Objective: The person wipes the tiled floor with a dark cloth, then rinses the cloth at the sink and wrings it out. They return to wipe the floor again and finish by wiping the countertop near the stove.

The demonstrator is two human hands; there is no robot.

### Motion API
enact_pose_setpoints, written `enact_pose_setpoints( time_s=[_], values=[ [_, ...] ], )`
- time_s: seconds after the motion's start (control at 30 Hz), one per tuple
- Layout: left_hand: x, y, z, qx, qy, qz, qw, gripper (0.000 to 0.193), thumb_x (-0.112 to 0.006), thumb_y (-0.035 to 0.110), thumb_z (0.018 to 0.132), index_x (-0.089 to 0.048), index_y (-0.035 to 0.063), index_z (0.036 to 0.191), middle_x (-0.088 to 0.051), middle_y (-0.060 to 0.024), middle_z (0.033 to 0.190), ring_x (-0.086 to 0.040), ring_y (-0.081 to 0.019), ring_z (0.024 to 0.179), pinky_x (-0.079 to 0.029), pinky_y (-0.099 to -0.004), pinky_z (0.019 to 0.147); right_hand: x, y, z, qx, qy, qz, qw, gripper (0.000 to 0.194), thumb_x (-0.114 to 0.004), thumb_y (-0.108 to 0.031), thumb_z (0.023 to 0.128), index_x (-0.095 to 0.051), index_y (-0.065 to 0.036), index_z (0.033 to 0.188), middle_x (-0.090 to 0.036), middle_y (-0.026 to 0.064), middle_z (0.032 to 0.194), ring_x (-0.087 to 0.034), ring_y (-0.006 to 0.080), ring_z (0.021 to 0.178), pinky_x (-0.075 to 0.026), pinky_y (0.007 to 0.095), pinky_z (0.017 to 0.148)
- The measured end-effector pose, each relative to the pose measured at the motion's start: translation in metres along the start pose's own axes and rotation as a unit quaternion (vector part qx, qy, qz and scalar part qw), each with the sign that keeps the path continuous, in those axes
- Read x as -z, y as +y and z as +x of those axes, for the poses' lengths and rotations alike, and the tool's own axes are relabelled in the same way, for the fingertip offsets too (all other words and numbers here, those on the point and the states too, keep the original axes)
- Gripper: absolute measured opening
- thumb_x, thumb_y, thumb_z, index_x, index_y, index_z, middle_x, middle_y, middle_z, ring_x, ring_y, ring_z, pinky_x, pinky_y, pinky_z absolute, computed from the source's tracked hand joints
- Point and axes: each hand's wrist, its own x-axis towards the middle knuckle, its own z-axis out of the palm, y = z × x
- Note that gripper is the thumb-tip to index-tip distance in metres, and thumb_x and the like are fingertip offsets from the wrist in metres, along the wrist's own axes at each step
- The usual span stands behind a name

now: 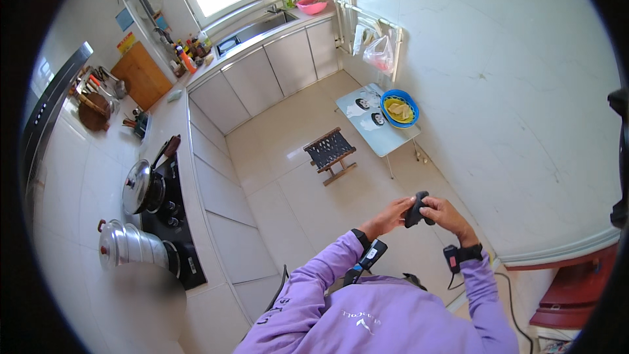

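Both my hands meet in front of my chest, right of the picture's middle, around a small black object (416,210) whose kind I cannot tell. My left hand (391,214) holds its left side with the fingertips. On its right side my right hand (444,215) grips it between thumb and fingers. Black straps with small devices sit on both wrists, and a cable hangs from the right one. Beyond my hands stand a folding stool (330,150) and a low folding table (381,142), which bears a blue basin (416,103) with a yellow basket and pale food inside.
At left, a black gas hob (184,241) carries a lidded pan (137,187) and a stacked aluminium steamer (142,246). A counter with a sink (260,29), bottles and a pink bowl (312,6) runs along the far wall. Plastic bags (379,54) hang from pipes. A red cabinet (570,295) stands lower right.
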Motion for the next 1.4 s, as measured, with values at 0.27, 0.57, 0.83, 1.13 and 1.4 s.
enact_pose_setpoints(
  time_s=[0.27, 0.57, 0.83, 1.13, 1.4],
  values=[
    [0.009, 0.027, -0.019, -0.041, 0.045, 0.069, 0.996, 0.046, -0.056, 0.027, 0.092, -0.045, 0.0022, 0.128, -0.056, -0.0077, 0.118, -0.055, -0.0158, 0.108, -0.045, -0.0329, 0.092, 0.017, 0.015, 0.036, 0.032, 0.063, -0.035, 0.997, 0.024, -0.056, -0.020, 0.088, -0.061, -0.004, 0.105, -0.061, 0.0021, 0.084, -0.056, 0.0095, 0.076, -0.047, 0.0254, 0.067],
    [0.004, 0.029, 0.012, -0.077, 0.088, 0.032, 0.993, 0.036, -0.061, 0.027, 0.088, -0.055, 0.0063, 0.117, -0.062, -0.0032, 0.105, -0.061, -0.0132, 0.095, -0.048, -0.0277, 0.082, 0.029, 0.043, 0.004, 0.004, 0.234, -0.071, 0.970, 0.023, -0.053, -0.018, 0.088, -0.061, -0.001, 0.100, -0.065, 0.0079, 0.083, -0.062, 0.0157, 0.073, -0.050, 0.0300, 0.066],
    [-0.018, 0.032, 0.026, -0.028, -0.015, 0.040, 0.999, 0.034, -0.054, 0.030, 0.094, -0.054, 0.0058, 0.118, -0.062, -0.0035, 0.106, -0.061, -0.0123, 0.096, -0.049, -0.0287, 0.084, 0.015, 0.030, -0.004, -0.072, 0.136, 0.166, 0.974, 0.036, -0.054, -0.026, 0.092, -0.056, -0.002, 0.119, -0.064, 0.0055, 0.090, -0.063, 0.0135, 0.074, -0.051, 0.0274, 0.066],
    [0.026, 0.052, -0.035, -0.019, 0.020, 0.066, 0.997, 0.044, -0.052, 0.040, 0.094, -0.055, 0.0022, 0.116, -0.061, -0.0031, 0.103, -0.058, -0.0101, 0.089, -0.047, -0.0248, 0.078, -0.017, -0.012, 0.042, -0.029, -0.011, 0.164, 0.986, 0.035, -0.064, -0.027, 0.085, -0.057, 0.000, 0.107, -0.063, 0.0049, 0.084, -0.061, 0.0109, 0.070, -0.048, 0.0234, 0.065],
    [0.082, 0.053, -0.047, -0.079, 0.261, 0.079, 0.959, 0.039, -0.056, 0.039, 0.091, -0.054, 0.0096, 0.116, -0.056, -0.0030, 0.107, -0.053, -0.0146, 0.098, -0.043, -0.0324, 0.083, -0.021, -0.014, 0.123, -0.050, -0.017, 0.140, 0.989, 0.028, -0.061, -0.027, 0.087, -0.059, -0.002, 0.100, -0.064, 0.0042, 0.083, -0.061, 0.0108, 0.068, -0.048, 0.0227, 0.065]
  ],
)
